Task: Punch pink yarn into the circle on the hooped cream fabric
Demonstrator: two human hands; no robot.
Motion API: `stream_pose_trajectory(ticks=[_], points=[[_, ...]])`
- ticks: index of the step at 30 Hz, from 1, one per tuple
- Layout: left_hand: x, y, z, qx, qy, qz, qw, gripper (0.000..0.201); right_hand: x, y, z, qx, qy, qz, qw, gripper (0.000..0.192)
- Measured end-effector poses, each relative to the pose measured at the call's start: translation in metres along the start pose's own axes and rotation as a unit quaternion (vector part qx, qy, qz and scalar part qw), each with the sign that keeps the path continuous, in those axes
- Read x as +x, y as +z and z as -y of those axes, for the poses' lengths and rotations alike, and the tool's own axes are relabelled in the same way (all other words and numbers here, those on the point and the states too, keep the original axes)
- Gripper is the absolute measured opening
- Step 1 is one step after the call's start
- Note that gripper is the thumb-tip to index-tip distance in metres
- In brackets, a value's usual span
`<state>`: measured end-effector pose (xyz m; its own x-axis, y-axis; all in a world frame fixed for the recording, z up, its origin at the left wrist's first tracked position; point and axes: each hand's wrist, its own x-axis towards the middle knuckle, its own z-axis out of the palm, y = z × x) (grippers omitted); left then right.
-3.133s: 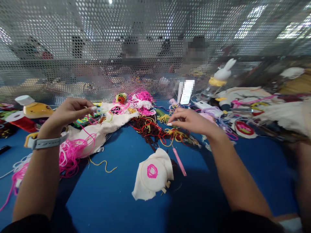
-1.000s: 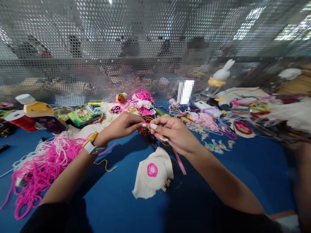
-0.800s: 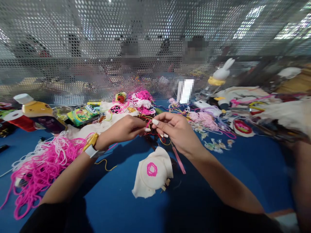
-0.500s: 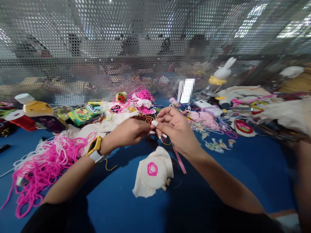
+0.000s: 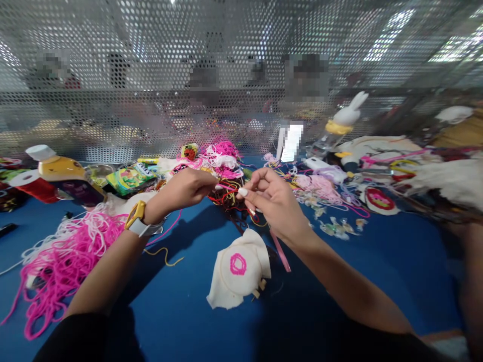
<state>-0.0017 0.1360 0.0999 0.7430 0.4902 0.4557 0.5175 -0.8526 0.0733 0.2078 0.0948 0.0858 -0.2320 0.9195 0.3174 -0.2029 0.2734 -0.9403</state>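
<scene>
From the head camera, the left hand (image 5: 184, 190) and the right hand (image 5: 273, 201) meet above the blue table (image 5: 181, 311), fingertips almost touching, and a short run of pink thread (image 5: 226, 187) spans the small gap between them. The left hand pinches one end of that thread between thumb and forefinger; the right hand is closed in a pinch on the other end, and a thin pink tool (image 5: 279, 251) slants down from under its palm toward the near edge, though whether the fingers actually grip the tool cannot be made out. The thread's long axis runs left to right, roughly level, so each hand lies at one end of it and neither is clearly nearer. Directly below, nearer the person, an embroidery hoop (image 5: 238, 269) with cream cloth and a pink ring stitched on it lies flat. A loose heap of pink yarn (image 5: 64, 256) sits well off to the left, beside the left forearm.
</scene>
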Motion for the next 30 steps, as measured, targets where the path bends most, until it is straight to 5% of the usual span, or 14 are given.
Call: stream_pose_trajectory(ticks=[20,30], points=[[-0.006,-0.007,0.006,0.067,-0.009,-0.04,0.997,0.024,0.001,-0.004,-0.001,-0.045,0.004,-0.013,0.999,0.023],[-0.005,-0.013,-0.003,0.03,-0.038,0.058,0.997,0.021,0.001,-0.004,-0.007,-0.188,-0.059,0.005,0.98,0.017]])
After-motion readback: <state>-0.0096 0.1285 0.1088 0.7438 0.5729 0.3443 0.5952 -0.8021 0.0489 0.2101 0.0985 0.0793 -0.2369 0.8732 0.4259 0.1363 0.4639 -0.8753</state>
